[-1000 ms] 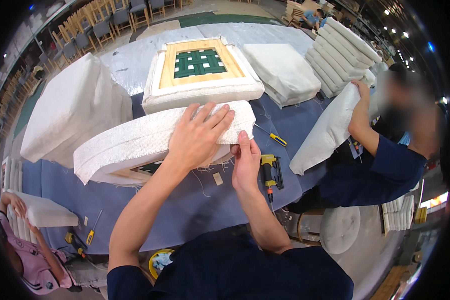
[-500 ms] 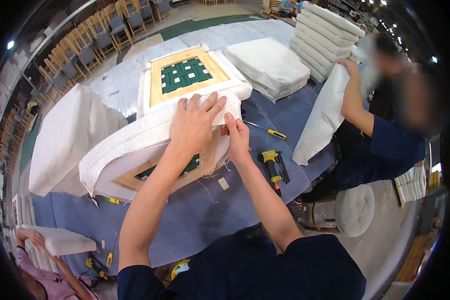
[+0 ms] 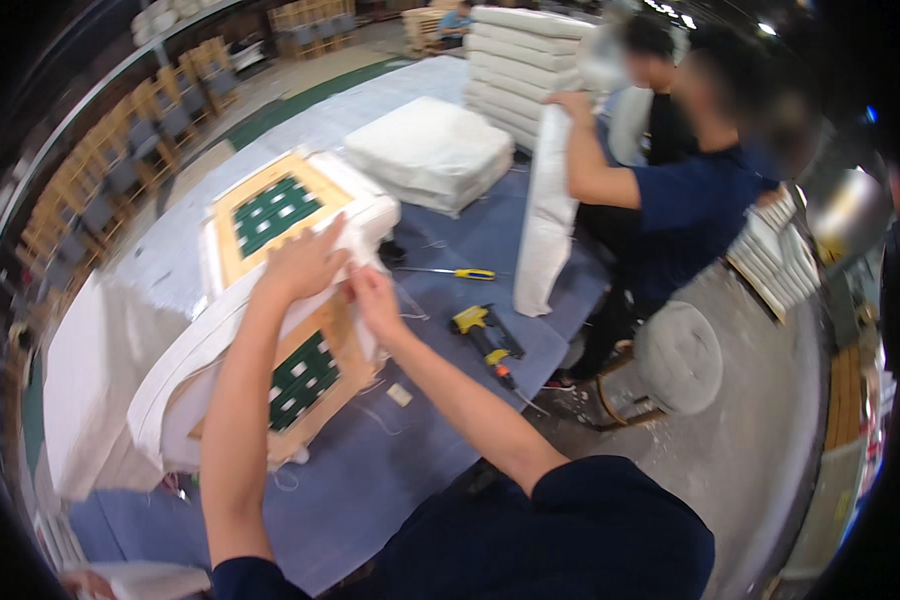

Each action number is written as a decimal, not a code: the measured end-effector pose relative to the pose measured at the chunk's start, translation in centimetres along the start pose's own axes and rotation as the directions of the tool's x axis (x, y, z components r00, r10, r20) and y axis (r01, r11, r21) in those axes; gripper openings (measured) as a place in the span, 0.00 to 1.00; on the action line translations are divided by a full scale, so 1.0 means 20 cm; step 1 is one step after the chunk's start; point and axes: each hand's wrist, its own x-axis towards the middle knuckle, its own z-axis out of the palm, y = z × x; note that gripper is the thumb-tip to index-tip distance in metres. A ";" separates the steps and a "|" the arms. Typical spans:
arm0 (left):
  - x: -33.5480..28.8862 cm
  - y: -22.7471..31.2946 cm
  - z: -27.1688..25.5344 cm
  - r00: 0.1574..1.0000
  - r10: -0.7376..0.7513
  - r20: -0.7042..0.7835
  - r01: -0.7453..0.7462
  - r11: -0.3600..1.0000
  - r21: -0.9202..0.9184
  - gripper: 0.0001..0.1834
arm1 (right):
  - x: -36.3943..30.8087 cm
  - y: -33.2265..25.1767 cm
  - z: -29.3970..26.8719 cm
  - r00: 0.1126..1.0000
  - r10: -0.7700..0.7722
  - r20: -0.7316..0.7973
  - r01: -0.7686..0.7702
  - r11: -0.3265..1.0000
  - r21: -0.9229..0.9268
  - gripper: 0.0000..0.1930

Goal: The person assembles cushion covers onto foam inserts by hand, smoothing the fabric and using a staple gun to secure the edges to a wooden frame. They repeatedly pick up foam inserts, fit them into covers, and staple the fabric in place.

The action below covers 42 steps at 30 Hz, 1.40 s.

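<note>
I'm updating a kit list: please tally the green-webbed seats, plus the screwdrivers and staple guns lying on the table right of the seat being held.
Green-webbed seats: 2 (the held seat and the seat behind it)
Yellow-handled screwdriver: 1
Yellow-and-black staple gun: 1
Total: 4

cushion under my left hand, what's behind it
Behind the held cushion lies another cushion, its wooden frame and green webbing facing up. Its near edge is hidden by the held cushion and left hand.
</note>
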 end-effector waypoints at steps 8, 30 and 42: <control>0.04 0.06 0.03 0.980 -0.112 -0.162 0.136 0.980 0.147 0.36 | 0.21 0.03 0.03 0.995 0.052 0.086 -0.068 0.979 0.194 0.24; 0.01 -0.10 0.08 0.964 -0.154 -0.215 0.183 0.975 0.125 0.45 | -0.65 0.83 -1.27 0.972 0.102 -0.213 -0.176 -0.292 -0.940 0.48; -0.02 -0.02 0.04 0.969 -0.100 -0.225 0.133 0.982 0.134 0.46 | -0.13 0.25 -1.40 0.939 0.305 -0.157 -0.266 0.360 -0.894 0.28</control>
